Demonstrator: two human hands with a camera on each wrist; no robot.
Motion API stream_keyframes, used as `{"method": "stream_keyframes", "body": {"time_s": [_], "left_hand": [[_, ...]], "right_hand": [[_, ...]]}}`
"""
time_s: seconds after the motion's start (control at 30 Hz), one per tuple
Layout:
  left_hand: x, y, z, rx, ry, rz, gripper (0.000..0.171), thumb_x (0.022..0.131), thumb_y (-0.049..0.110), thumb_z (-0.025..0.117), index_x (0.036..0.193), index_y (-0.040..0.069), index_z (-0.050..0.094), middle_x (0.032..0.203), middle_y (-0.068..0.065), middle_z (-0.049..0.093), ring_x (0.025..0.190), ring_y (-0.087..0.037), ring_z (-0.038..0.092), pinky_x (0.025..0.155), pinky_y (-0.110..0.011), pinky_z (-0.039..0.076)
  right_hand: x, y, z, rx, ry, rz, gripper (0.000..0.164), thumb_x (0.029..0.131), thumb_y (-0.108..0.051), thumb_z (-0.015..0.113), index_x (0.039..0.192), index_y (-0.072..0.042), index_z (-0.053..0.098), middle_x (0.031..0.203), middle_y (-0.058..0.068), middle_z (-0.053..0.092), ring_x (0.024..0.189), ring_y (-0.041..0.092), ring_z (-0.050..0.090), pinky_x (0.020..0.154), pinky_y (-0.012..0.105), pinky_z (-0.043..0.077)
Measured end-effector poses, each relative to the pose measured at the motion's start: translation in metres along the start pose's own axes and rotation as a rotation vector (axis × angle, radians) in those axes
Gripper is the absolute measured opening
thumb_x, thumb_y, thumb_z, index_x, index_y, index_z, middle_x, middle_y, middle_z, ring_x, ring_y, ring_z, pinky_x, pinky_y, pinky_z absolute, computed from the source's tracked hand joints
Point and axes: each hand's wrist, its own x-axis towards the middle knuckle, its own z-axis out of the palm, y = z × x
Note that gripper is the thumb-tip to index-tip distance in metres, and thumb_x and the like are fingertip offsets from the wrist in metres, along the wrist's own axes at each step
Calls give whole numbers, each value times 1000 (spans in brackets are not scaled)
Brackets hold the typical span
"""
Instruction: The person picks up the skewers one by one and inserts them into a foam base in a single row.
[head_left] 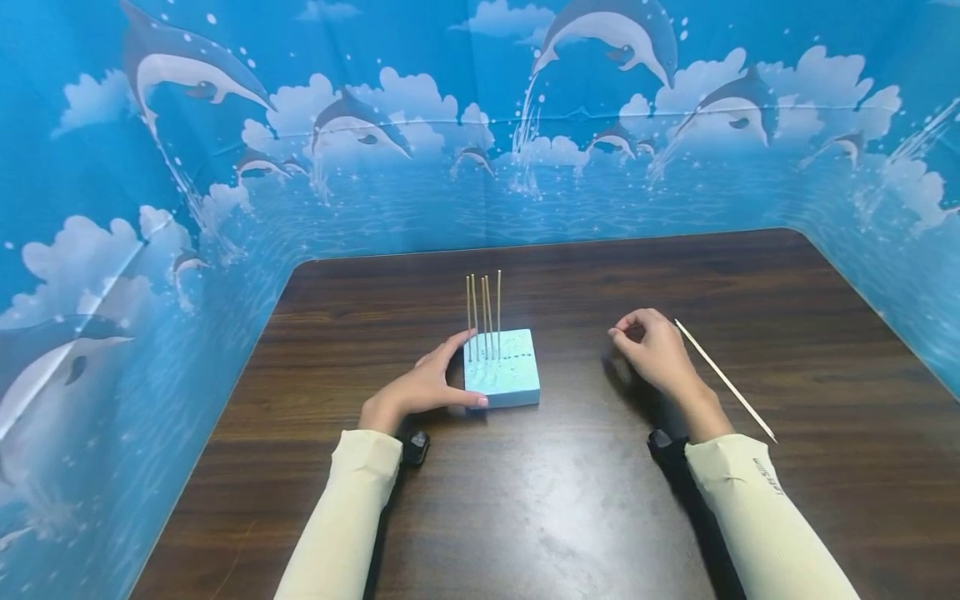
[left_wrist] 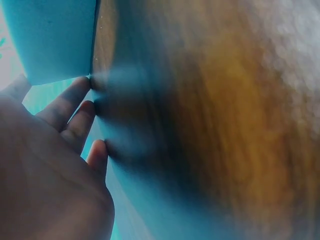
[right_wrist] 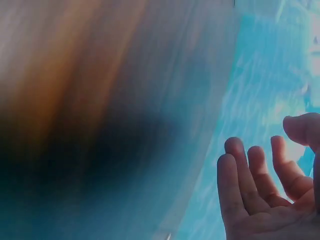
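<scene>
A light blue foam block (head_left: 501, 379) lies on the table, and several thin wooden sticks (head_left: 484, 317) stand upright in its left part. My left hand (head_left: 423, 385) holds the block from the left, with the thumb at its front edge and the index finger near the back left corner. In the left wrist view the block (left_wrist: 57, 40) is beyond the fingers (left_wrist: 65, 105). To the right, apart from the block, my right hand (head_left: 660, 354) has loosely bent fingers and nothing in them. The right wrist view also shows bare fingers (right_wrist: 250, 185). One loose stick (head_left: 723, 379) lies just right of that hand.
The dark wooden table (head_left: 540, 492) has rounded far corners. A blue curtain with dolphins (head_left: 390, 200) surrounds its back and sides. Small holes mark the block's top. Both forearms wear pale sleeves, with black wrist devices (head_left: 415, 447) below the hands.
</scene>
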Motion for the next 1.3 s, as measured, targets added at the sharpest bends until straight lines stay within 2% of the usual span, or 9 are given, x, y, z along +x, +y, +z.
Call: {"method": "stream_keyframes", "body": {"time_s": [0.2,0.3,0.47,0.57,0.77,0.93,1.13,1.2,1.3], "left_hand": [[-1,1,-1,-6,1,-9,114,70,59,82,158,38,12,166,2,13,151,-30,14,114,-64,22],[-1,1,-1,-8,-4,-13,114,70,60,82,158,38,13,166,3,13,152,-28,15,114,-63,22],[1,0,1,-11,-1,-19,114,70,60,82,157,40,13,166,5,12,152,-26,14,115,-62,22],[0,1,0,-16,0,-14,114,70,59,82,157,39,12,166,4,12,152,-27,13,115,-63,21],[0,0,1,-30,0,0,114,71,56,83,158,38,12,166,3,11,152,-29,13,114,-64,21],[0,1,0,-43,-2,-5,115,70,56,84,158,38,12,166,2,11,152,-27,12,116,-62,20],[0,0,0,-44,0,-4,115,70,57,84,158,38,12,166,3,11,152,-26,12,116,-61,20],[0,0,1,-47,0,-1,115,70,56,84,158,37,12,166,2,11,152,-27,12,116,-62,19],[1,0,1,-48,0,-1,115,70,55,84,158,37,13,166,2,11,152,-26,12,117,-61,19]], "right_hand": [[-10,29,-34,-31,-22,122,38,101,-26,57,119,7,58,128,31,51,117,49,54,96,61,44],[-15,44,-49,-61,-25,164,43,102,-29,55,127,6,55,135,34,48,121,52,49,96,64,41],[-24,70,-67,-100,-53,221,51,102,-31,56,136,6,50,149,34,34,133,55,35,100,70,32],[-30,82,-72,-119,-79,235,57,100,-33,58,136,10,48,153,36,26,136,58,27,103,72,26],[-36,93,-71,-154,-85,244,63,96,-39,64,131,12,51,154,36,23,136,59,24,103,73,24],[-38,91,-69,-144,-55,249,53,96,-34,67,124,10,58,155,32,28,137,56,28,104,71,26],[-38,89,-66,-146,-9,230,29,95,-23,69,93,6,67,149,30,39,138,54,30,106,70,26],[-38,88,-66,-154,-10,231,29,95,-23,68,85,4,67,149,31,39,138,55,31,106,70,26],[-38,88,-65,-163,-14,236,29,95,-22,68,83,4,68,148,31,39,135,57,32,104,70,28]]}}
